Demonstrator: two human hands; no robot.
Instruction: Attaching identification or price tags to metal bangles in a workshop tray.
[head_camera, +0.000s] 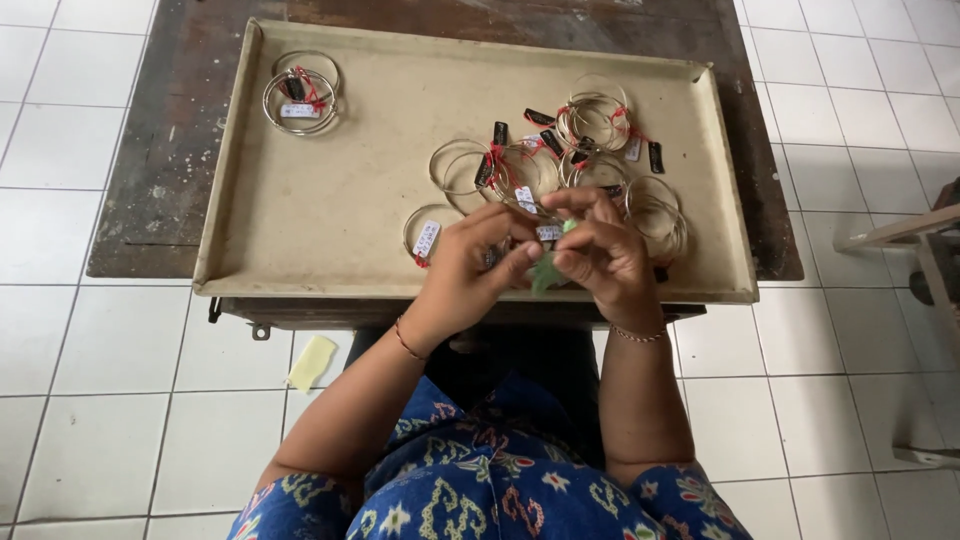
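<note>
Together, left hand (470, 262) and right hand (600, 255) fingers pinching a green scrap (547, 272) — over tray (320, 215); tagged bangles (590, 125) beyond

I see thin shiny metal bangles (590, 120) with paper tags (426, 238) on a matt, scuffed beige tray (330, 200) over a rough, worn wooden table (160, 150)

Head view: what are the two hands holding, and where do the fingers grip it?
Both hands, left hand and right hand, pinch a small green piece between fingertips at its upper part; anything else held is hidden.
</note>
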